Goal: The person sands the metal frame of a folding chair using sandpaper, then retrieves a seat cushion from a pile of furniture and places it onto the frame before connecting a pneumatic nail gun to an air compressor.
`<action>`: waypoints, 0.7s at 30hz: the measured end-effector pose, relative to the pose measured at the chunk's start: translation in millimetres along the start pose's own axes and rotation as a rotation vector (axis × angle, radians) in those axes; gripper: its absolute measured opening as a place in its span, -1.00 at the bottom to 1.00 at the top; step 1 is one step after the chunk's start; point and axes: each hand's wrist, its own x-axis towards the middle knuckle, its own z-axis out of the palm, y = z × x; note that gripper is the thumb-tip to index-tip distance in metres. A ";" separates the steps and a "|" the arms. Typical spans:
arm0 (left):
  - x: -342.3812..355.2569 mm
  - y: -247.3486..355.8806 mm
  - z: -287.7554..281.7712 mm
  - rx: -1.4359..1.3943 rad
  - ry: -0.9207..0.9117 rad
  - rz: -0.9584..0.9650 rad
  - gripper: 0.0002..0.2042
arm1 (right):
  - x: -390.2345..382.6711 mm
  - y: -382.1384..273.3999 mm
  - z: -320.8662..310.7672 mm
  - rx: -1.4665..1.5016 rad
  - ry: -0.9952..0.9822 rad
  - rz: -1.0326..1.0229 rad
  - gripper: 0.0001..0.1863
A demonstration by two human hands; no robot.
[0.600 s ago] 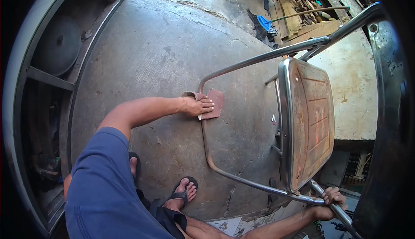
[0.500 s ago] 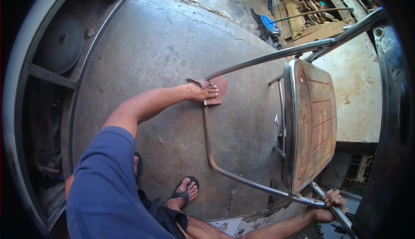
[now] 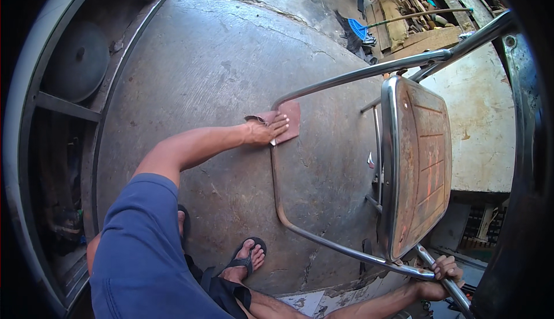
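Observation:
A metal chair with tubular frame (image 3: 275,186) lies tipped over, its rust-stained seat (image 3: 418,169) on edge. My left hand (image 3: 267,128), fingers together, presses a reddish-brown sheet, like sandpaper, (image 3: 292,119) around the frame's far tube near a bend. Part of that tube is hidden under the sheet and hand. At lower right, my right hand (image 3: 448,270) grips another tube of the chair below the seat.
A metal cabinet frame (image 3: 68,105) with a round grey disc (image 3: 78,56) stands left. A blue rake (image 3: 356,29) and wood scraps (image 3: 418,36) lie upper right. A pale worn board (image 3: 482,134) is behind the seat. My sandalled foot (image 3: 249,255) stands on the concrete floor (image 3: 190,71).
My left hand and the reddish sheet have moved up along the tube toward the bend. My right hand keeps its grip, and the view has shifted slightly.

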 end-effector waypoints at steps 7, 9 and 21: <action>7.5 8.9 -4.1 0.054 0.084 0.015 -0.48 | -0.5 -1.6 -4.1 -0.096 0.034 -0.038 -0.55; -1.9 -4.3 -16.5 -0.183 -0.079 0.221 -0.48 | 0.0 0.4 -3.7 -0.057 0.003 -0.035 -0.57; 10.1 31.4 -12.2 -0.092 -0.050 -0.221 -0.49 | -1.6 -0.2 -1.9 -0.050 0.053 -0.001 -0.62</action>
